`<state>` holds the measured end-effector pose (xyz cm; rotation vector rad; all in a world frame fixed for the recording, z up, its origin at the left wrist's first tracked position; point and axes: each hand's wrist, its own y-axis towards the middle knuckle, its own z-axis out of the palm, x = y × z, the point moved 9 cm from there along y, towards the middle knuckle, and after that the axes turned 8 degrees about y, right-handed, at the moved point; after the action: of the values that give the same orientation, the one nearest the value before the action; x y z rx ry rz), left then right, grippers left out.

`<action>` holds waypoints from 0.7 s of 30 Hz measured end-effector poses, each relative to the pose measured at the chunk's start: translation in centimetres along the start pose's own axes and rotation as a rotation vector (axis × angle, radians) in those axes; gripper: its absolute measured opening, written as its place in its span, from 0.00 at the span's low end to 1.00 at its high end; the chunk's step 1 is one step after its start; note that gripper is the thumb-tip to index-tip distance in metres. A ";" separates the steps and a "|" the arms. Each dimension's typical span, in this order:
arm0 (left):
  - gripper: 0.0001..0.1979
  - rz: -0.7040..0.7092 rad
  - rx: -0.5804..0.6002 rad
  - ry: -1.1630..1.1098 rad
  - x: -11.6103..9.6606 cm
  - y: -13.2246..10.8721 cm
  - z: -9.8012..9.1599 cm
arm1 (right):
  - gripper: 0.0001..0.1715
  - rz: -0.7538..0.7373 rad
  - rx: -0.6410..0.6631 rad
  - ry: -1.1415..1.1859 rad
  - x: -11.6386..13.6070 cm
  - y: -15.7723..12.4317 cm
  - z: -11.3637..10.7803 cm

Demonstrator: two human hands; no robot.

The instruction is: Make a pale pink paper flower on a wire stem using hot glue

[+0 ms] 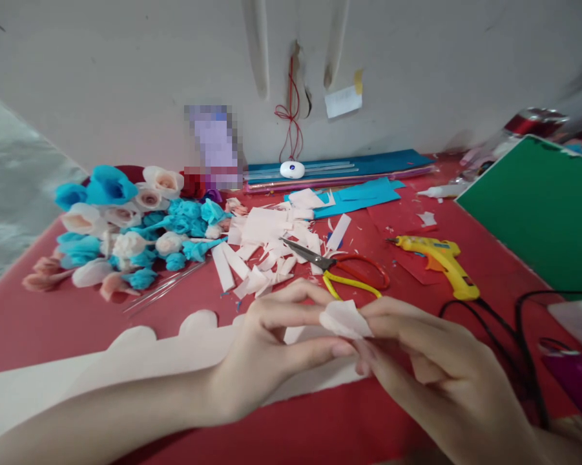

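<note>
Between my two hands is a small white paper petal (346, 320), slightly curved. My left hand (281, 345) pinches its left side between thumb and fingers. On the other side, the fingertips and thumb of my right hand (431, 355) close on its right edge. Beneath my hands lies a long white paper strip (165, 361), with rounded white petals (198, 323) along its upper edge. Just beyond my fingers rest scissors (339, 268) with one red and one yellow handle, their blades over white paper scraps (266, 239).
Blue, white and pink paper flowers (126, 226) crowd the left of the red table (213, 426). A yellow glue gun (440, 258) with a black cable lies at right, near a tilted green board (537, 213). Blue paper (358, 197) sits toward the wall.
</note>
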<state>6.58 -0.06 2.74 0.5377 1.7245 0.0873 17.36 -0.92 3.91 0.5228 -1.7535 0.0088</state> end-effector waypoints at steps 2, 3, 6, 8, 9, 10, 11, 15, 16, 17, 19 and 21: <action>0.04 -0.002 -0.021 -0.044 0.1 -0.1 -0.1 | 0.05 0.021 0.019 0.022 -0.1 -0.1 0.2; 0.05 -0.008 -0.029 -0.069 0.3 -0.1 -0.1 | 0.05 0.033 0.033 0.025 -0.1 -0.1 0.3; 0.07 -0.035 -0.041 -0.152 0.8 -0.2 0.0 | 0.07 0.053 0.071 0.020 -0.4 -0.1 0.7; 0.09 -0.039 -0.046 -0.194 1.1 -0.2 0.0 | 0.07 0.054 0.070 0.027 -0.6 0.0 0.7; 0.09 -0.038 -0.049 -0.209 1.2 -0.3 0.0 | 0.07 0.053 0.066 0.036 -0.6 0.0 0.8; 0.09 -0.047 -0.046 -0.218 1.3 -0.3 0.1 | 0.07 0.057 0.064 0.042 -0.8 -0.1 0.8; 0.09 -0.063 -0.041 -0.225 1.5 -0.4 0.1 | 0.07 0.071 0.065 0.048 -1.0 -0.1 0.9; 0.07 -0.158 -0.018 -0.245 2.3 -0.7 0.3 | 0.10 0.128 0.092 0.092 -1.7 -0.4 1.4; 0.07 -0.163 -0.013 -0.248 2.3 -0.7 0.3 | 0.11 0.129 0.090 0.105 -1.7 -0.4 1.4; 0.07 -0.161 -0.010 -0.253 2.2 -0.7 0.3 | 0.11 0.123 0.088 0.114 -1.7 -0.5 1.4; 0.07 -0.166 0.006 -0.264 2.1 -0.7 0.5 | 0.13 0.121 0.089 0.124 -1.7 -0.5 1.4; 0.07 -0.175 0.019 -0.284 2.2 -0.8 0.6 | 0.14 0.141 0.109 0.133 -1.8 -0.5 1.6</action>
<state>6.62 0.01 0.34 0.3898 1.4885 -0.1254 16.38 -1.20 1.67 0.4655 -1.6629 0.2346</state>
